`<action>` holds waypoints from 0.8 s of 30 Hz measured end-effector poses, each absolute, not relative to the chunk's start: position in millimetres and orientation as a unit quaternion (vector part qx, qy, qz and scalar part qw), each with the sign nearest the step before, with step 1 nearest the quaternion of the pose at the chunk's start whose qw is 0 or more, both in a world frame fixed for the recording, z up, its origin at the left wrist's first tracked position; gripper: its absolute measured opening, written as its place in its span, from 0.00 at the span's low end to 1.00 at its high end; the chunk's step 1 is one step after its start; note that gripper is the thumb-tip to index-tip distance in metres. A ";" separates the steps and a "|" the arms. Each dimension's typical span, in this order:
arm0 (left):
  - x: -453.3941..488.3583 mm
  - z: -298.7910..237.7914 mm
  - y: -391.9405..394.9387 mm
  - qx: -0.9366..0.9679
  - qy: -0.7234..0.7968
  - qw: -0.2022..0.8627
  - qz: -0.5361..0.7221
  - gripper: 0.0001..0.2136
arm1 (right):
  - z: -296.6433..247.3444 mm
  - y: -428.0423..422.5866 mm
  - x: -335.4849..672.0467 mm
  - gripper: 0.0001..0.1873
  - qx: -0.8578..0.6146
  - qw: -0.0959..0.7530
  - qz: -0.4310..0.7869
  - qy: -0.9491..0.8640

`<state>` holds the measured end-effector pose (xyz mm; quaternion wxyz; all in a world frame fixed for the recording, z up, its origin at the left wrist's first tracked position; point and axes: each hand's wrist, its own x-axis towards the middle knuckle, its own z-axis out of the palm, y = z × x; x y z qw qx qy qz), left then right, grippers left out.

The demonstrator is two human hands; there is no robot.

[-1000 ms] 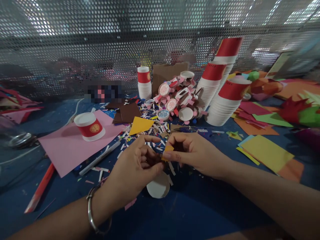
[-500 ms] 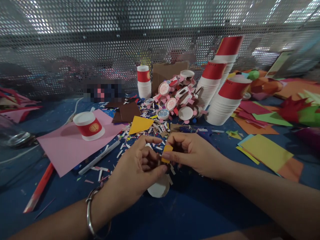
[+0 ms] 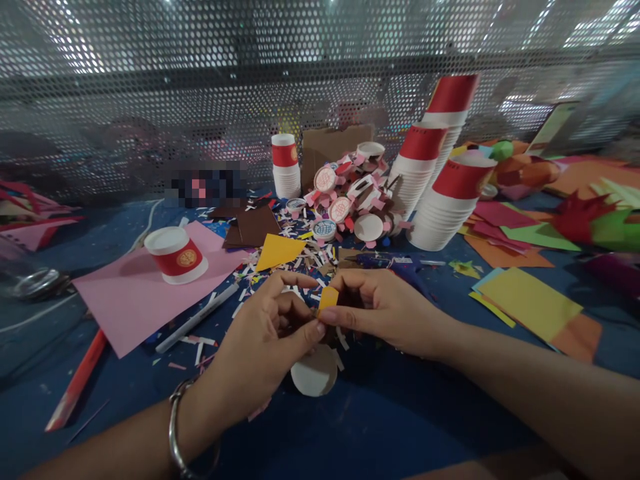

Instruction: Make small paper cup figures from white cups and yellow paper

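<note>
Between the thumb and fingers of my right hand is a small piece of yellow-orange paper, held upright. My left hand meets it from the other side, its thumb tip against the paper's lower edge and its fingers curled behind. Part of the paper is covered by the fingertips. Below the hands, on the blue tabletop, lies a flat white disc; its upper edge is partly behind my left thumb.
Paper scraps litter the middle. Behind them stands a heap of decorated discs, with cup stacks to its right. A single red-and-white cup rests on pink paper. Coloured sheets lie at right; a perforated metal screen closes the back.
My left thumb has come up against the yellow paper, and the hands are closer together. The paper has turned slightly and shifted left. The whole view has shifted slightly.
</note>
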<state>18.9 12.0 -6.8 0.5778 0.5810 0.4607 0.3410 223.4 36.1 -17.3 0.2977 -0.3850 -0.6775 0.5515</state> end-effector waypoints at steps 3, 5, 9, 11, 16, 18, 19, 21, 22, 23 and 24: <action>17.8 -8.0 12.6 0.590 0.456 0.571 0.344 0.19 | -16.2 35.6 223.8 0.19 -0.381 0.295 0.548 -0.684; 17.9 -8.3 12.2 0.592 0.453 0.570 0.345 0.18 | -16.3 35.5 224.3 0.20 -0.382 0.288 0.551 -0.684; 18.9 -8.1 11.3 0.593 0.446 0.573 0.349 0.16 | -17.7 35.6 225.2 0.20 -0.382 0.271 0.552 -0.689; 19.0 -8.2 11.8 0.598 0.441 0.571 0.348 0.15 | -18.1 35.5 225.0 0.21 -0.385 0.271 0.543 -0.695; 19.2 -9.3 12.8 0.601 0.441 0.569 0.348 0.14 | -19.1 35.7 222.3 0.23 -0.382 0.271 0.542 -0.698; 19.5 -9.4 12.1 0.599 0.442 0.568 0.351 0.14 | -20.4 36.6 221.8 0.23 -0.381 0.272 0.544 -0.697; 19.7 -9.3 11.7 0.598 0.443 0.568 0.351 0.14 | -21.2 37.1 221.8 0.23 -0.380 0.272 0.546 -0.695; 20.0 -9.0 11.2 0.596 0.449 0.569 0.347 0.13 | -22.6 37.7 222.1 0.22 -0.382 0.276 0.551 -0.689; 19.9 -8.9 11.4 0.594 0.451 0.569 0.346 0.13 | -23.1 37.8 222.3 0.21 -0.385 0.279 0.554 -0.684; 19.7 -8.9 11.9 0.595 0.452 0.568 0.344 0.13 | -23.2 37.6 222.6 0.21 -0.388 0.281 0.556 -0.679; 19.3 -9.1 12.8 0.597 0.455 0.565 0.343 0.13 | -23.0 37.2 222.8 0.20 -0.392 0.285 0.558 -0.674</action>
